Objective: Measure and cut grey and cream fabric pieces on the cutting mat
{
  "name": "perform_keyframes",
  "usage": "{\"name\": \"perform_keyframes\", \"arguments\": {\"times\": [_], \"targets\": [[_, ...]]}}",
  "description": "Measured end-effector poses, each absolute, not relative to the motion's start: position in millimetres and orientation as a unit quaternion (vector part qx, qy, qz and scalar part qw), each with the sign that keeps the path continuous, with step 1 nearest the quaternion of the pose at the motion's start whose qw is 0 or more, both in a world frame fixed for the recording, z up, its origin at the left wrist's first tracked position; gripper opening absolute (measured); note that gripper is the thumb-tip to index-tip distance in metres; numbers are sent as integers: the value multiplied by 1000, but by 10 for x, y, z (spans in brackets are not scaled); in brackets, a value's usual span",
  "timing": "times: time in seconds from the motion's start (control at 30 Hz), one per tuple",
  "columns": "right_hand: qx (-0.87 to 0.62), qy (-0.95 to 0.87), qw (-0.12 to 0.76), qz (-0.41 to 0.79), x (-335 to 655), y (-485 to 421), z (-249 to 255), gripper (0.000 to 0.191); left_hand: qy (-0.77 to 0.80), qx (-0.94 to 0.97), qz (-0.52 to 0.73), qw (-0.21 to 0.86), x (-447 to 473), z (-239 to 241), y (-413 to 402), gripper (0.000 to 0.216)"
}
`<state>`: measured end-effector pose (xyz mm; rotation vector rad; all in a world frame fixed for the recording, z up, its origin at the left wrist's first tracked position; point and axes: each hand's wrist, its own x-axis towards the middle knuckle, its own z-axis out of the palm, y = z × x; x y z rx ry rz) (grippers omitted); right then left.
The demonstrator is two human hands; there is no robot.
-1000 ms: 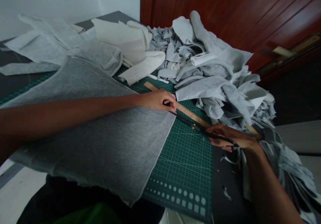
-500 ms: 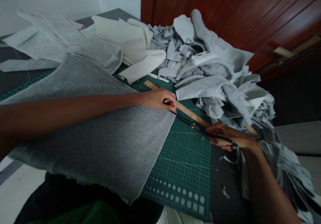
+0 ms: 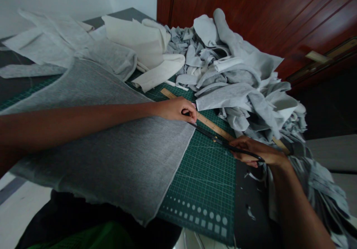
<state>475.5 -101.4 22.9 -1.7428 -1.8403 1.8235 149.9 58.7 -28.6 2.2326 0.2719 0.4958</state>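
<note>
A large piece of grey knit fabric [image 3: 125, 156] lies over the green cutting mat [image 3: 208, 174], and part of it hangs past the near edge. My left hand [image 3: 180, 109] is closed, its fingers pinching the fabric's edge near the right corner. Something dark shows in the curl of those fingers, too small to make out. My right hand [image 3: 251, 150] grips black-handled scissors [image 3: 223, 142]. The blades point left, and their tips reach the fabric's corner just below my left fingers. A wooden ruler [image 3: 213, 125] lies on the mat behind the scissors, partly hidden by my left hand.
Grey and white fabric scraps [image 3: 237, 77] are heaped at the back right, touching the mat. Cream cloth [image 3: 139, 40] and pale grey pieces [image 3: 52, 40] lie at the back left. Fabric strips [image 3: 318, 182] hang beside my right forearm. A wooden door [image 3: 251, 14] stands behind.
</note>
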Motion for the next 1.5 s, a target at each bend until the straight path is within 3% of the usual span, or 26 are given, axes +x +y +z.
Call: {"name": "perform_keyframes", "arguments": {"times": [1.3, 1.5], "targets": [[-552, -596, -12, 583, 4771, -988, 182, 44, 94, 886, 230, 390, 1495, -338, 595, 11], [-561, -590, 8, 581, 4744, -1025, 180, 44, 69, 886, 242, 391, 1467, -314, 562, 21]]}}
